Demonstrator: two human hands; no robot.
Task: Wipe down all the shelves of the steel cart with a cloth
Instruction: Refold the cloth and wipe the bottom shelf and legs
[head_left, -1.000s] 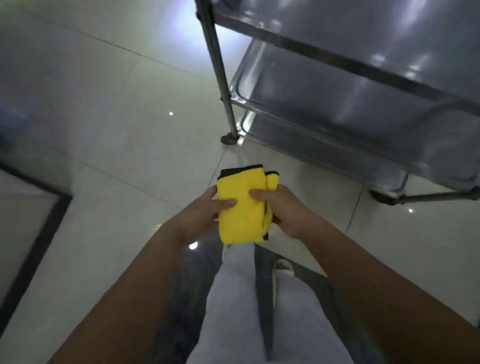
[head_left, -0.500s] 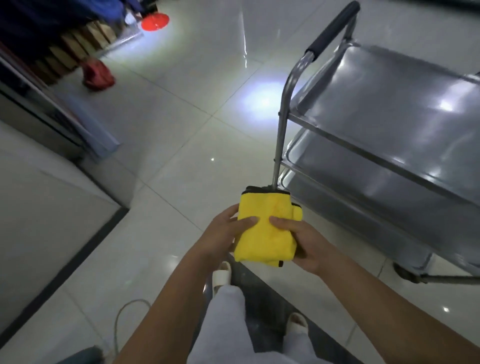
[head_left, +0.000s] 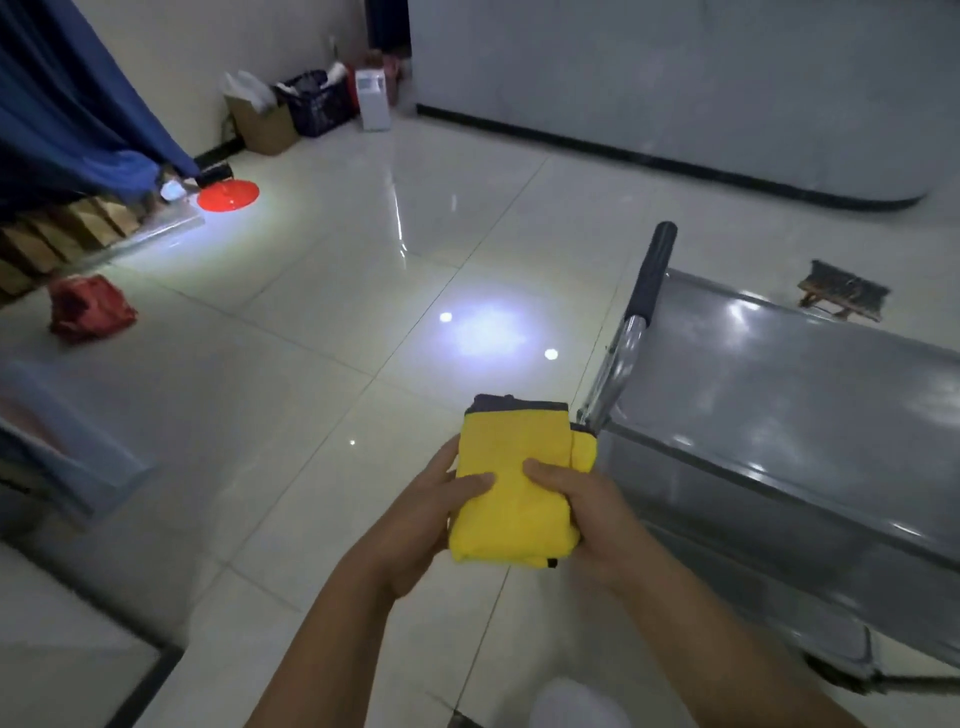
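A folded yellow cloth (head_left: 511, 488) with a dark edge is held in front of me by both hands. My left hand (head_left: 415, 525) grips its left side with the thumb on top. My right hand (head_left: 592, 519) grips its right side, thumb also on top. The steel cart (head_left: 779, 395) stands to the right, close to the cloth but not touching it. Its shiny top shelf is bare, and a lower shelf (head_left: 753, 545) shows beneath. The cart's black-gripped handle (head_left: 652, 275) rises at its near left end.
Glossy white floor tiles (head_left: 311, 338) stretch ahead and to the left. A red bag (head_left: 91, 312), a red dish (head_left: 228, 196) and wooden slats under a blue curtain (head_left: 67, 119) lie far left. Boxes and a crate (head_left: 317, 106) sit by the back wall. A brush (head_left: 844, 296) lies beyond the cart.
The view has tilted up from the floor and the cart's lower shelves to the room and the cart's top shelf. Both hands have kept hold of the yellow cloth.
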